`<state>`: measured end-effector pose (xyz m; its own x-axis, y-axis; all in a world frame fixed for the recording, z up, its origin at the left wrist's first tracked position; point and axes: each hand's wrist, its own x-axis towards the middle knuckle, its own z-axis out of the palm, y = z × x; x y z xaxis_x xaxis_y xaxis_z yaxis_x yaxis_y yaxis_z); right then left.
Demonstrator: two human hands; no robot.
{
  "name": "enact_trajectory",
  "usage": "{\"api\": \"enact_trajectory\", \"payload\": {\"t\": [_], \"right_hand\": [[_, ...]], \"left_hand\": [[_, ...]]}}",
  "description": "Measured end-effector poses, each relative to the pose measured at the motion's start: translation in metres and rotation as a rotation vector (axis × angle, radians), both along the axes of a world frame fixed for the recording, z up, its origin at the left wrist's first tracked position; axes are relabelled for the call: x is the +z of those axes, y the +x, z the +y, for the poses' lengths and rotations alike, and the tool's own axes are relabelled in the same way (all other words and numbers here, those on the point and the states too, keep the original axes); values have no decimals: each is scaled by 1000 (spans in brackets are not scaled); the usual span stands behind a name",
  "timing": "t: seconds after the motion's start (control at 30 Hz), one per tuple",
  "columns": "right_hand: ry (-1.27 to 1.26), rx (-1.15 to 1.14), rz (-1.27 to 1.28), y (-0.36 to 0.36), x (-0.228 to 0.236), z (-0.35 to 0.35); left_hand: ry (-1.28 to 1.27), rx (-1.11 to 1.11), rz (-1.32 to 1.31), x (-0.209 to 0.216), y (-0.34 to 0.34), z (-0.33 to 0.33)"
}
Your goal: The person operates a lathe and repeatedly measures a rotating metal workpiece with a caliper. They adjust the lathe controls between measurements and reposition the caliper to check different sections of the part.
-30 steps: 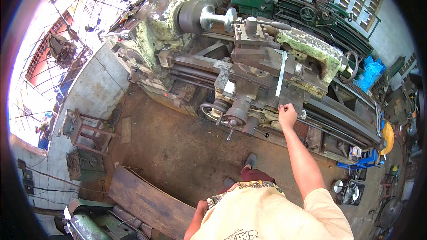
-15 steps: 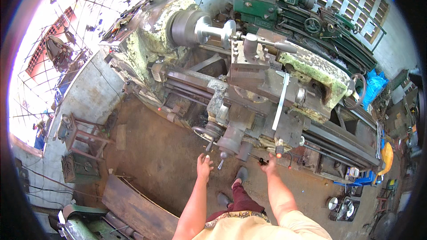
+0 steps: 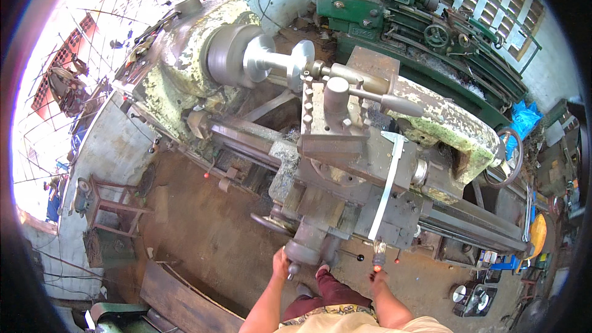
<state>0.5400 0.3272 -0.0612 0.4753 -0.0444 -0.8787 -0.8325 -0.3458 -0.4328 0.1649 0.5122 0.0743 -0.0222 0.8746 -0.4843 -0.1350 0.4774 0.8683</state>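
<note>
At the front of the worn lathe's carriage [image 3: 385, 213], a round crank hub [image 3: 302, 251] juts toward the person. Left hand [image 3: 280, 263] rests against the hub's left side, fingers curled; whether it grips cannot be told. Right hand [image 3: 379, 278] sits just below an orange-tipped lever [image 3: 378, 259], fingers bent; contact and grip unclear. Above the lever, a silver caliper [image 3: 388, 191] lies slantwise on the carriage. Tool post [image 3: 336, 95] stands up and left of it. Beyond, a shiny spool-shaped workpiece [image 3: 280, 63] extends from the chuck [image 3: 227, 55] toward the tailstock [image 3: 453, 111]. Farther back: a green lathe [image 3: 350, 9].
</note>
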Motion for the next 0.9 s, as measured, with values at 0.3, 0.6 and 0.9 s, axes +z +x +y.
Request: {"api": "enact_trajectory", "payload": {"t": [0.3,0.6,0.9], "right_hand": [[-248,556,-328,128,-40,5],[-232,825,-122,165,-29,28],[-222,1624,-537,164,95,20]], "left_hand": [[18,-524,713,-85,-47,49],[-62,-54,726,35,-117,59],[726,399,524,309,82,-4]]}}
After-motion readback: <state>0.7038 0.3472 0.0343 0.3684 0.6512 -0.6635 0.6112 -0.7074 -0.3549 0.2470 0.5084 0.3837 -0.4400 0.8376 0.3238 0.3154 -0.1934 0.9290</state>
